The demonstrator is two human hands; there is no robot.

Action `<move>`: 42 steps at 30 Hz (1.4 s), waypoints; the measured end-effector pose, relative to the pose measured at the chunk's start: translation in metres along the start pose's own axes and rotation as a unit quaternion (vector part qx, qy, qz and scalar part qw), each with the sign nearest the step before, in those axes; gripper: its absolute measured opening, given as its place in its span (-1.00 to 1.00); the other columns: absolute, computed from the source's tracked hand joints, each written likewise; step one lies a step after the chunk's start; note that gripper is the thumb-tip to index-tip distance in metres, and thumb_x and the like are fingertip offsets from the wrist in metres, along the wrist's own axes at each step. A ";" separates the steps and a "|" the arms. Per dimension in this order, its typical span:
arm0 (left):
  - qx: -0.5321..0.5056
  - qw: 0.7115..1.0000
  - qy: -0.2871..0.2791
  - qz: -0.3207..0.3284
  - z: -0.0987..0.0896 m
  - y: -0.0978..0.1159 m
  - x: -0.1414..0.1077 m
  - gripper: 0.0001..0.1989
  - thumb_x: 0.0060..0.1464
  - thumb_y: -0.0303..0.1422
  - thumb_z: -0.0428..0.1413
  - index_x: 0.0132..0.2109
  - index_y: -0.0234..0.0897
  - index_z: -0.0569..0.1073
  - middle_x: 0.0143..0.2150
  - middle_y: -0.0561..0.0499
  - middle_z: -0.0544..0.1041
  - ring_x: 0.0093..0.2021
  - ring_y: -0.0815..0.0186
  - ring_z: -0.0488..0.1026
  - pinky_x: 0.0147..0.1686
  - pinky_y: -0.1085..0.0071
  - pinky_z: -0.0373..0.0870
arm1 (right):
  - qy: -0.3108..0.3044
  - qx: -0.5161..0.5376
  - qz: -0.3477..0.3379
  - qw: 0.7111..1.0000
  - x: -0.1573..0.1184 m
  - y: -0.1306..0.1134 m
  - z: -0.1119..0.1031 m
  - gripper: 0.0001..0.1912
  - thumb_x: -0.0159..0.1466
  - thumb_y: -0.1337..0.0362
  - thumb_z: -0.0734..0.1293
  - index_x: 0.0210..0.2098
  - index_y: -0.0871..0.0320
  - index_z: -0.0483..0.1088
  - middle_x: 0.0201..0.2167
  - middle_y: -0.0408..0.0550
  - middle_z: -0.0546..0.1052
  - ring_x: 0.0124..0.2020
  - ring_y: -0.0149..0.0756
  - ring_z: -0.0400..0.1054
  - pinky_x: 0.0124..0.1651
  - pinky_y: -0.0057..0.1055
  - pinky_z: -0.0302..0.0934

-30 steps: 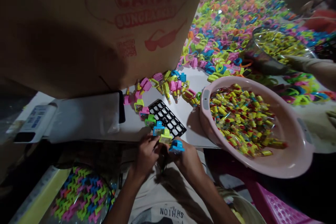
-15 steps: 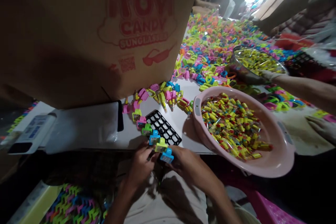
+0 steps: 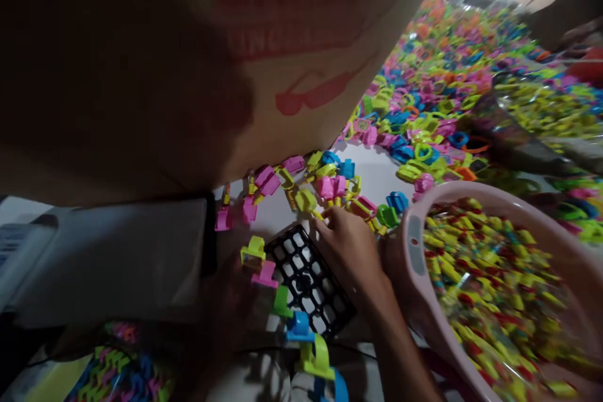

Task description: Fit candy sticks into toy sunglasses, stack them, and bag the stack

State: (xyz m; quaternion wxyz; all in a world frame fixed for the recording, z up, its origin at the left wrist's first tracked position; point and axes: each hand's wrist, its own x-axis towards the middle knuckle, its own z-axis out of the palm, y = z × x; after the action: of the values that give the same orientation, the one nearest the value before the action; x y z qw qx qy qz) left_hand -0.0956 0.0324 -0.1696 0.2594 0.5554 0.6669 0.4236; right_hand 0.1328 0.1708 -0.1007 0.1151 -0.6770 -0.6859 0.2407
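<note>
My right hand [image 3: 346, 235] reaches over the white table, its thumb and fingers pinched on the lower end of a yellow toy watch [image 3: 306, 201]. More toy watches, pink, blue and yellow, lie around it, including a pink one [image 3: 325, 187]. My left hand [image 3: 228, 295] is dark and blurred at the left of a slanting row of coloured toy watches [image 3: 281, 301]. That row hangs over my lap at its lower end, apparently held by the left hand, whose fingers are mostly hidden in shadow. Under the row lies a black grid tray [image 3: 301, 257].
A large cardboard box [image 3: 301, 132] stands close in front. To the right is a pink basin [image 3: 417, 245] full of small yellow tubes. Many loose toy watches [image 3: 424, 107] cover the table behind. A clear plastic sheet or bag [image 3: 117, 257] lies at the left.
My right hand has left the row and moved up and forward to the loose toy watches, closing on a yellow one. My view has come nearer to the table.
</note>
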 end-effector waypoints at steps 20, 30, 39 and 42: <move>0.036 0.990 -0.086 0.102 -0.004 0.017 0.006 -0.60 0.58 -0.18 -0.02 0.32 -0.04 0.61 0.18 -0.07 0.74 0.09 0.15 0.72 0.15 0.25 0.64 | -0.237 0.252 -0.085 0.934 -0.027 -0.018 0.001 -0.93 0.27 0.33 0.39 -0.27 0.02 0.48 -0.35 -0.13 0.69 -0.42 -0.26 0.52 -0.37 -0.45 0.28; 0.028 0.985 -0.091 0.142 -0.003 0.014 0.013 -0.60 0.59 -0.26 -0.04 0.33 -0.09 0.61 0.21 -0.08 0.73 0.14 0.18 0.69 0.18 0.29 0.60 | -0.307 0.115 -0.184 0.927 -0.011 -0.036 -0.007 -0.87 0.35 0.40 0.39 -0.26 0.03 0.42 -0.35 -0.11 0.63 -0.42 -0.27 0.50 -0.38 -0.39 0.17; 0.021 0.989 -0.086 0.119 0.008 0.013 0.007 -0.60 0.56 -0.28 -0.03 0.28 -0.13 0.64 0.11 -0.13 0.76 0.12 0.11 0.70 0.21 0.18 0.58 | -0.246 0.092 -0.201 0.944 0.016 -0.016 -0.015 -0.80 0.39 0.31 0.37 -0.02 0.08 0.57 -0.23 -0.04 0.70 -0.36 -0.24 0.53 -0.28 -0.36 0.27; -0.010 0.992 -0.084 0.092 0.009 0.016 0.011 -0.65 0.49 -0.25 0.05 0.22 -0.14 0.65 0.05 -0.12 0.77 0.06 0.10 0.71 0.14 0.18 0.61 | -0.111 0.065 -0.120 0.984 0.039 -0.031 -0.003 -0.76 0.46 0.09 0.41 -0.01 0.10 0.58 -0.30 0.00 0.68 -0.34 -0.17 0.53 -0.28 -0.33 0.22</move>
State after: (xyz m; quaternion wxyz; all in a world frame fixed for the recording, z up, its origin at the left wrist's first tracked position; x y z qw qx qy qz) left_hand -0.0822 0.0457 -0.1589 0.2798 0.6456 0.5843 0.4043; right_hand 0.1051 0.2110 -0.0898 0.1098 -0.5497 -0.7539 0.3427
